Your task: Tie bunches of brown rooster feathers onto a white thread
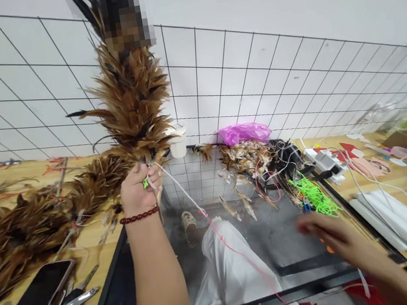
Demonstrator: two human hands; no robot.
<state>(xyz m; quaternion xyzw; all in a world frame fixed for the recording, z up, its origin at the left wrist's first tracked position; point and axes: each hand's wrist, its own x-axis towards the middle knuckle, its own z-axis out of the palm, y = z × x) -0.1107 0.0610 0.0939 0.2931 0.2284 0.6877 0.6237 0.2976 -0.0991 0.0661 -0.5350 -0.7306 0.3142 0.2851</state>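
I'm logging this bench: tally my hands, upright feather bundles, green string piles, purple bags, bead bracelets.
Left hand and right hand: 2
Upright feather bundle: 1
Green string pile: 1
Purple bag: 1
Bead bracelet: 1
Total: 6

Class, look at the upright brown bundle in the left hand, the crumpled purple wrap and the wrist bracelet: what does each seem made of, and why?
Brown bundle: feathers, with a slight sheen; separate pointed tips stick out. 
Purple wrap: probably thin plastic film, shiny and crinkled. 
Bracelet: dark red, smooth-looking beads; whether wood, stone or plastic, the picture leaves open.
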